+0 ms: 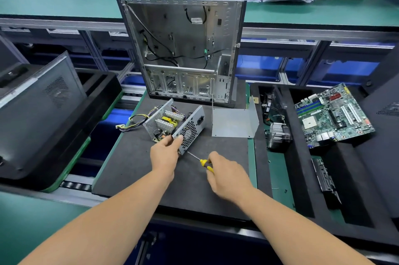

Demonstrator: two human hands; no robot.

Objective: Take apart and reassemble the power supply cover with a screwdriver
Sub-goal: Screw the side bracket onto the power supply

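My left hand (165,152) had its fingers (178,140) pinching the near corner of the opened power supply (176,124). My right hand (226,175) gripped the screwdriver (199,160), tip at that corner. The removed cover (234,121) lay just beside it on the counter (133,169).

1. The left hand (165,152) holds the near corner of the open power supply (176,127) on the black mat (133,167).
2. The right hand (226,175) holds a yellow screwdriver (199,161). Its tip points at that corner.
3. The bent metal cover (234,122) stands just to the right, apart from the supply.
4. An empty computer case (183,48) stands behind.
5. A green board (333,115) lies far right.
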